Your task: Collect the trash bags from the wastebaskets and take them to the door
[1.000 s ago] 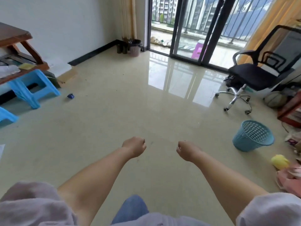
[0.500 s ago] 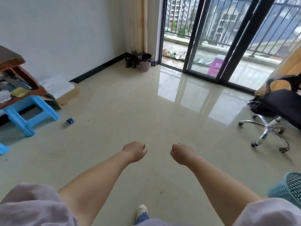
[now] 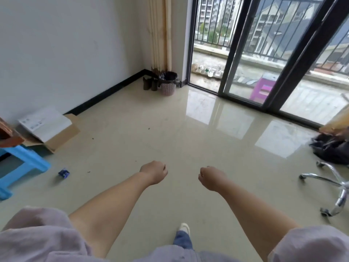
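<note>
Compared with the earlier frames, the view has swung left and advanced: the blue wastebasket has left the frame, only part of the office chair remains, and the far corner is nearer.

Tiled floor (image 3: pixel 132 140) fills most of the view, glossy near the sliding glass door (image 3: pixel 243 59) at far right. Office chair (image 3: pixel 334 178) stands at the right edge, showing its chrome base and part of the black seat. Cardboard box (image 3: pixel 56 133) lies open against the left wall, just beside the blue stool (image 3: pixel 22 167) at the left edge.

Pink wastebasket (image 3: pixel 167 87) stands in the far corner, just left of the door frame. A black trash bag (image 3: pixel 170 75) lines it, its top edge above the rim.

Left hand (image 3: pixel 154 172) and right hand (image 3: pixel 211 177) are held forward over the floor, near each other but apart. Both have fingers curled into loose fists and hold nothing.

Small blue wrapper (image 3: pixel 64 173) lies on the floor near the stool.
</note>
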Action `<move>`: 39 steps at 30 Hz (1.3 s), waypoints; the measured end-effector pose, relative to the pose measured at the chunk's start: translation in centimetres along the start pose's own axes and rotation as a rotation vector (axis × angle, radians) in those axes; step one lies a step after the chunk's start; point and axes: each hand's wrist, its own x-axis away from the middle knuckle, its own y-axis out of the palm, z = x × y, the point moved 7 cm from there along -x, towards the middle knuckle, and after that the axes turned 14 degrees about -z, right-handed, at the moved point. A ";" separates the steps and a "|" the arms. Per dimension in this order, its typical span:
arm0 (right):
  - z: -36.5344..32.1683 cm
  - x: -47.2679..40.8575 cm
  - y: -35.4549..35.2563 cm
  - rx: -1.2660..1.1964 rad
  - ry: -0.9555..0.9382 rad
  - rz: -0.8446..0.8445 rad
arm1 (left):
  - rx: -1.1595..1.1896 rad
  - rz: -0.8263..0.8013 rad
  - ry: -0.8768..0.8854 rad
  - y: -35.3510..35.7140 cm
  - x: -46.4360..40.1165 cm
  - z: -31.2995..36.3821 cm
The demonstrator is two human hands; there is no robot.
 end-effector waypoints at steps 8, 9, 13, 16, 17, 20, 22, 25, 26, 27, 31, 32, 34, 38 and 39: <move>2.1 -15.9 -16.1 0.082 -0.011 0.001 | 0.080 0.025 -0.029 -13.5 -14.9 -1.0; 1.8 -18.0 -17.7 0.084 -0.019 -0.004 | 0.081 0.023 -0.037 -14.9 -16.8 -1.6; 0.6 -26.7 -24.0 0.092 -0.043 0.009 | 0.059 0.032 -0.058 -21.5 -24.9 -4.0; 0.0 -33.3 -29.4 0.079 -0.033 0.033 | 0.051 0.052 -0.039 -27.6 -31.3 -5.7; -0.2 -35.4 -31.3 0.075 -0.025 0.038 | 0.042 0.058 -0.034 -29.9 -33.3 -6.3; -0.9 -41.0 -37.3 0.032 -0.020 0.059 | 0.012 0.064 -0.025 -36.7 -39.0 -8.0; -1.3 -44.4 -41.3 0.007 -0.013 0.083 | -0.006 0.065 -0.019 -41.1 -42.6 -8.5; -1.4 -49.2 -45.3 -0.013 -0.002 0.065 | -0.015 0.042 -0.005 -45.4 -47.7 -8.8; -1.2 -50.9 -46.4 -0.018 0.002 0.061 | -0.011 0.033 0.000 -46.5 -49.5 -8.8; -0.9 -52.7 -47.6 -0.019 0.008 0.057 | -0.006 0.024 0.003 -47.6 -51.5 -8.9; 1.0 -61.0 -52.7 -0.023 0.024 0.030 | 0.015 0.004 -0.018 -52.5 -60.1 -9.7; 1.6 -63.1 -54.1 -0.024 0.024 0.031 | 0.027 0.007 -0.027 -53.8 -62.3 -9.8; 2.7 -67.2 -57.0 -0.015 0.021 0.019 | 0.048 0.001 -0.049 -56.4 -66.4 -9.8; 4.6 -74.2 -63.4 0.040 -0.002 -0.018 | 0.094 -0.029 -0.087 -61.7 -73.6 -9.5; 5.1 -75.7 -65.0 0.050 0.003 -0.019 | 0.107 -0.028 -0.093 -63.0 -75.2 -9.4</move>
